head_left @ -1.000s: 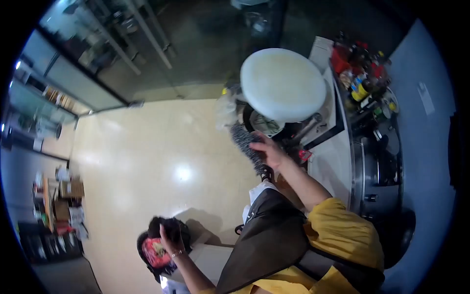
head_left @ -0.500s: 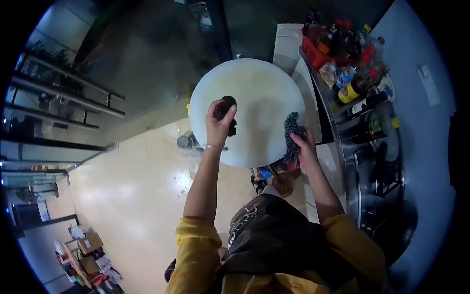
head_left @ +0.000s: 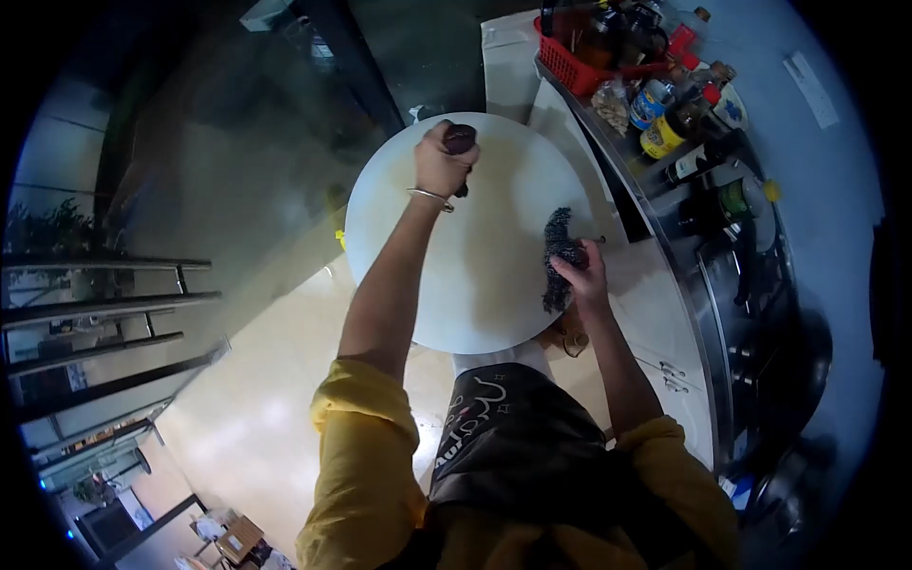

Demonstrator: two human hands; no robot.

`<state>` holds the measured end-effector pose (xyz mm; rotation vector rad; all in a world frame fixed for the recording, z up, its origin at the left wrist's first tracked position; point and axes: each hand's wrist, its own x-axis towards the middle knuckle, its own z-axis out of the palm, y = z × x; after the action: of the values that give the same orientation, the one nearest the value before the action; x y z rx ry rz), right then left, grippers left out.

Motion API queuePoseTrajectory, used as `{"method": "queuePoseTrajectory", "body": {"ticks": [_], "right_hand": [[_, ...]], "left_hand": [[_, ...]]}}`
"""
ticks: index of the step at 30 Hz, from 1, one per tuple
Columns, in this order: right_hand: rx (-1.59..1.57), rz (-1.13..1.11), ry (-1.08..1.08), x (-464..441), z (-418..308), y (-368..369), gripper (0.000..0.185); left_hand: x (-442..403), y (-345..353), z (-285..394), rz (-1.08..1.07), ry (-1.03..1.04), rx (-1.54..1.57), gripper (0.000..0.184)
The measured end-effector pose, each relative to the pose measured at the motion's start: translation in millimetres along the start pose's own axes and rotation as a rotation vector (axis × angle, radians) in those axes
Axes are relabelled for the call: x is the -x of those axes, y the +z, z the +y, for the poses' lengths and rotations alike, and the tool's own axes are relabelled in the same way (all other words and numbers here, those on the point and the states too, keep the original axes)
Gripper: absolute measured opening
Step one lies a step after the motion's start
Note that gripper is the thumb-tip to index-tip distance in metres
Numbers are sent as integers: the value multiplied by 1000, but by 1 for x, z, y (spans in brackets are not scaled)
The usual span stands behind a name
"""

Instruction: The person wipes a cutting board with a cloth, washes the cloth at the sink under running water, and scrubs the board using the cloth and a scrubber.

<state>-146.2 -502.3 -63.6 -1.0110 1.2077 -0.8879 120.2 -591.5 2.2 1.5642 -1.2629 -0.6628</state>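
Observation:
A round white top, with yellowish staining, lies in front of my body. My left hand is over its far part, fingers closed around a dark reddish-brown lump; whether this is a folded cloth or something firmer I cannot tell. Past the fingers, a darker bit hangs below. Near the right rim, my right hand grips a dark grey, speckled, rough-textured cloth. That cloth dangles in a long bunch over the white surface.
Along the right runs a metal-edged counter with several sauce bottles and a red basket. A black wok stands farther down it. Glass doors with metal bars are on the left. Pale floor lies below.
My left hand has moved away from me toward the far rim, still holding the dark lump. My right hand keeps the grey cloth near the right rim. The view has turned and shifted.

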Motion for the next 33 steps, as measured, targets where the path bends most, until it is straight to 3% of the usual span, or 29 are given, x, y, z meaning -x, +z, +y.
{"method": "queuePoseTrajectory", "body": {"ticks": [1, 2, 3, 4, 5, 6, 8, 10, 13, 15, 16, 18, 20, 25, 27, 29, 33], "right_hand": [[233, 17, -67, 1, 2, 1, 44], [232, 28, -65, 2, 2, 5, 44], [489, 92, -272, 4, 1, 13, 45], [747, 156, -481, 5, -1, 23, 46], [972, 209, -651, 10, -7, 34, 48], [972, 222, -646, 9, -10, 43, 48], [1008, 103, -695, 6, -15, 57, 49], [1080, 113, -760, 1, -13, 63, 45], [1127, -13, -580, -19, -15, 68, 40], [1052, 188, -730, -45, -26, 68, 39], [1060, 179, -726, -63, -26, 68, 39], [1337, 346, -742, -98, -24, 69, 34], [1311, 265, -727, -105, -19, 65, 31], [1268, 53, -748, -92, -18, 21, 20], [1095, -32, -729, -105, -22, 27, 17], [990, -147, -982, -156, -18, 67, 14], [914, -364, -1072, -226, -43, 151, 12]], "left_hand": [[-5, -2, -14, 92, 132, -59, 25], [-9, -7, -25, 186, 264, -121, 27], [-5, -20, -18, 26, 42, -37, 30], [6, -30, -19, 16, 46, -35, 30], [18, -39, -23, -88, 179, -173, 32], [33, -44, -26, -191, 313, -309, 34], [75, -49, -32, -377, 382, -304, 39], [121, -48, -38, -370, 334, -539, 36], [146, -57, -36, -339, 356, -617, 41], [149, -61, -31, -249, 317, -611, 45], [151, -64, -25, -171, 289, -614, 49], [151, -70, -20, -196, 165, -621, 54], [154, -75, -35, -108, 155, -763, 55], [160, -71, -62, -137, 137, -629, 49], [158, -72, -60, -142, 127, -610, 49], [159, -71, -61, -160, 132, -617, 51], [157, -72, -65, -157, 129, -596, 59]]}}
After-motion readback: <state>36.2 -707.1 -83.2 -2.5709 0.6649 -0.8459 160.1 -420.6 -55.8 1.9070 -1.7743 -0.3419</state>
